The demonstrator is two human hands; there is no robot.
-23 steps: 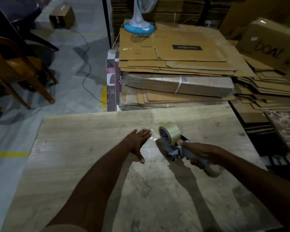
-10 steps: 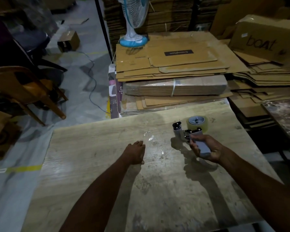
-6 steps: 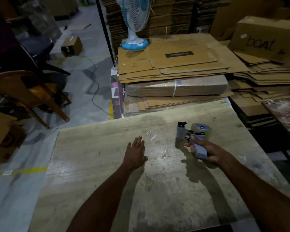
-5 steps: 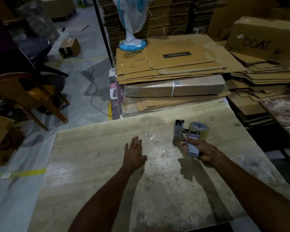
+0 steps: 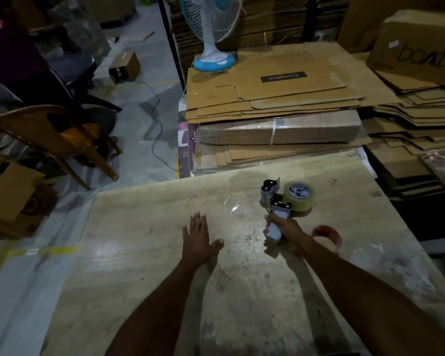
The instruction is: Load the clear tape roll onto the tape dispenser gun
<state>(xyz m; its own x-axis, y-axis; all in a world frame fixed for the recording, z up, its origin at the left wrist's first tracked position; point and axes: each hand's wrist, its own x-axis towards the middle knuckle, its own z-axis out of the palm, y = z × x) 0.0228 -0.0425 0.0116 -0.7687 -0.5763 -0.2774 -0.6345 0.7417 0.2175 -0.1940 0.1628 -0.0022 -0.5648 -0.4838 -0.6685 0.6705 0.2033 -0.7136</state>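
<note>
The right hand clenches the tape dispenser gun by its handle, laying it sideways with the clear tape roll seated, while the empty left hand rests flat, bracing on the table.

Left hand flat, palm down, fingers spread. Right hand fisted in grip, forearm extended.

A single head-worn wide-angle camera looks forward and steeply down from above the near edge of the table, close over both forearms. Beyond the table's far edge it takes in stacked flattened cardboard and the floor left of the table.
</note>
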